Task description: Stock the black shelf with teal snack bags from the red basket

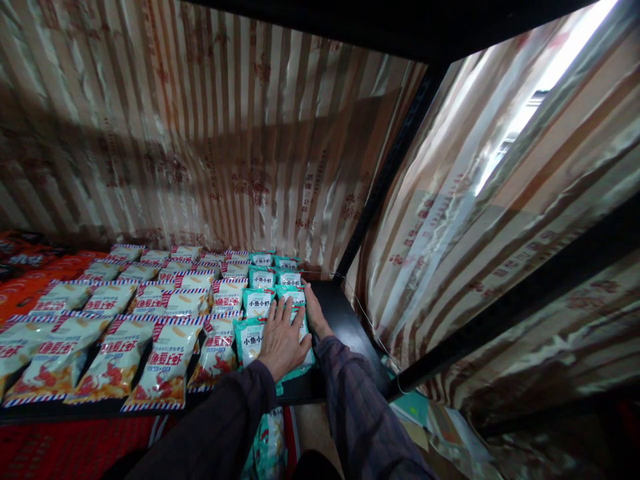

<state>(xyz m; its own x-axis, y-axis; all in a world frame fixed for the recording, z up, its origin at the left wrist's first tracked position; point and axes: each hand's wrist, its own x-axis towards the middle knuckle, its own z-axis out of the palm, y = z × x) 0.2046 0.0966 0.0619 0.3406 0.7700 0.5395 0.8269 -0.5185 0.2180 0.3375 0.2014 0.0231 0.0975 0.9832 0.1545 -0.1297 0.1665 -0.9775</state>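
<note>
Left hand (284, 338) here, fingers spread over the front teal bags (250, 341); my right hand (315, 311), fingers close together, edges their right side. More teal bags run back beyond both hands on the black shelf (353, 327).

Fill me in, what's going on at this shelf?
A person's left hand lies flat over the front green snack packets, while the right hand is at the right edge of that group. The packets stand in rows on a dark shelf. To their left are rows of white packets with red-and-blue striped edges, then orange packets farther left. Striped sheeting hangs behind.
</note>
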